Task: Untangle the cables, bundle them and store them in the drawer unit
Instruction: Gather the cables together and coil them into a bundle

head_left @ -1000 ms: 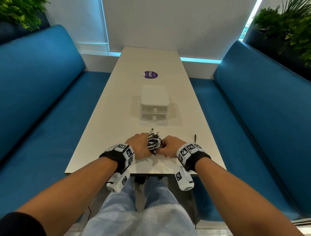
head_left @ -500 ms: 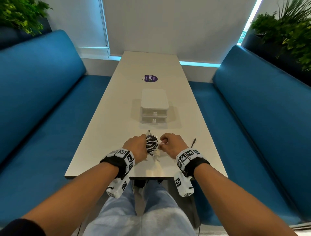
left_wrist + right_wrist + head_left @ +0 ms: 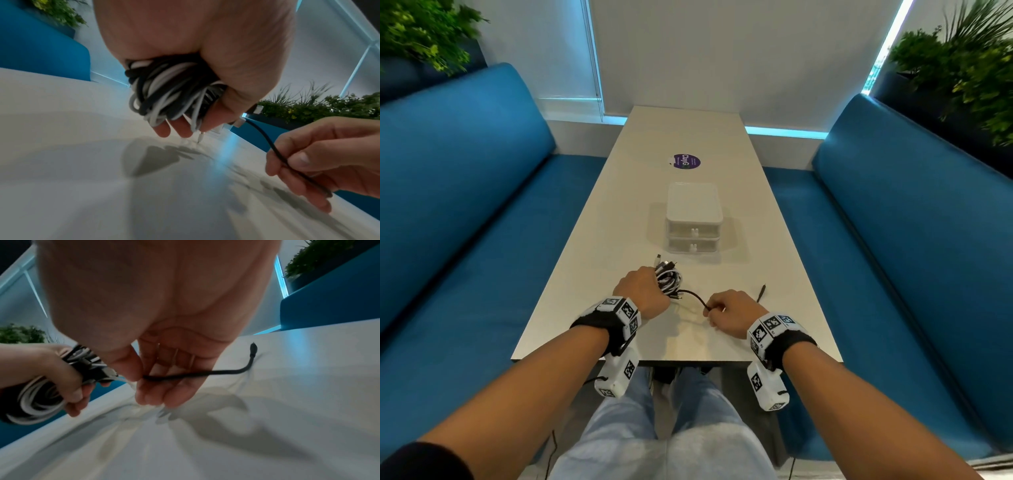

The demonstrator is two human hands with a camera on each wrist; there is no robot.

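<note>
My left hand [image 3: 642,291] grips a tangled bundle of black and white cables [image 3: 669,279] just above the white table [image 3: 592,291]; the bundle [image 3: 164,92] fills the fist, plugs poking out. One thin black cable [image 3: 693,296] runs from it to my right hand [image 3: 729,313], which pinches it between thumb and fingers [image 3: 135,369]. The cable's free end with a small plug [image 3: 253,348] lies on the table to the right [image 3: 762,293]. The white two-drawer unit [image 3: 693,219] stands shut farther along the table, beyond both hands.
A purple round sticker [image 3: 685,161] lies beyond the drawer unit. Blue benches [image 3: 465,205] flank the table on both sides, the right one [image 3: 911,222] included. Plants [image 3: 969,65] stand behind the backrests. The table's near edge [image 3: 678,361] is just under my wrists.
My hands have moved apart: the right hand has drawn a black cable out of the bundle to the right, while the left hand keeps holding the bundle.
</note>
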